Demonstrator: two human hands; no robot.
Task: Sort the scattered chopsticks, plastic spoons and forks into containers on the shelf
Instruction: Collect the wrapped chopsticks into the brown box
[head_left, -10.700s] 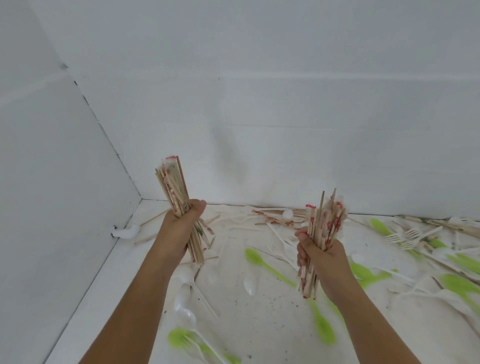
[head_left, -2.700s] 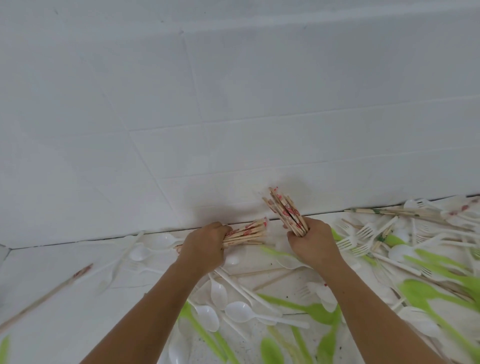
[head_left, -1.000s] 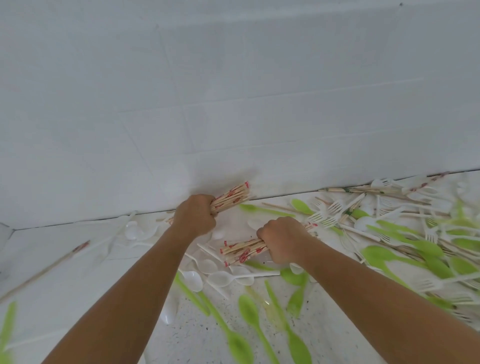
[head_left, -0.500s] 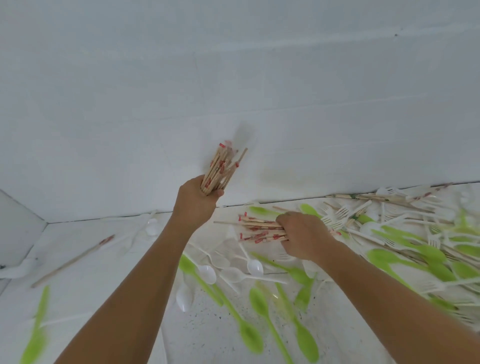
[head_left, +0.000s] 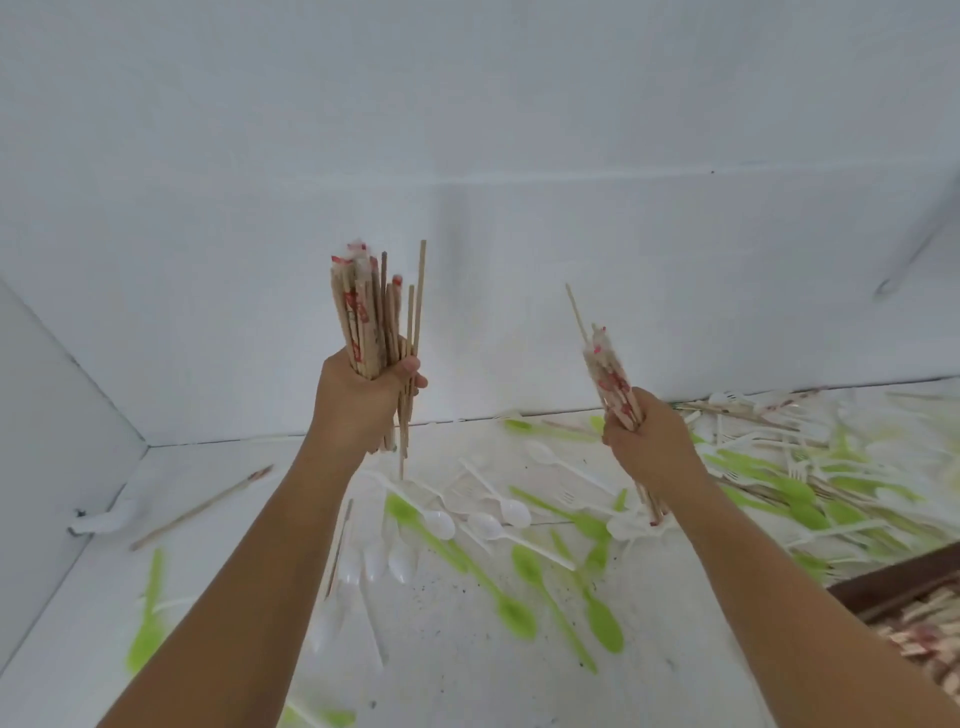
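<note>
Hands, both raised above the desk (head_left: 457, 660), each gripping chopsticks.

Left hand (head_left: 363, 397): fingers and thumb curled round the thick bundle (head_left: 366, 312), held upright. Most sticks are in paper sleeves with red print, and a few bare ones stand taller on its right side. The lower ends poke out beneath the fist.

Right hand (head_left: 649, 441): fingers curled round the thin bundle (head_left: 608, 374), its top tilted slightly left, one bare stick rising above the rest. The lower ends hang close over the spoons.

Loose chopstick (head_left: 200, 509): lies alone at the left, near the corner.

White spoons (head_left: 511, 512): scattered on the desk between the forearms, several overlapping.

Green spoons (head_left: 519, 618): mixed among the white ones.

Forks (head_left: 797, 465): white, blurred, in the heap at the right with more green spoons and chopsticks along the wall (head_left: 467, 130).

Container (head_left: 883, 587): brown, at the lower right edge, partly cut off, holding stored chopsticks (head_left: 930, 629).
</note>
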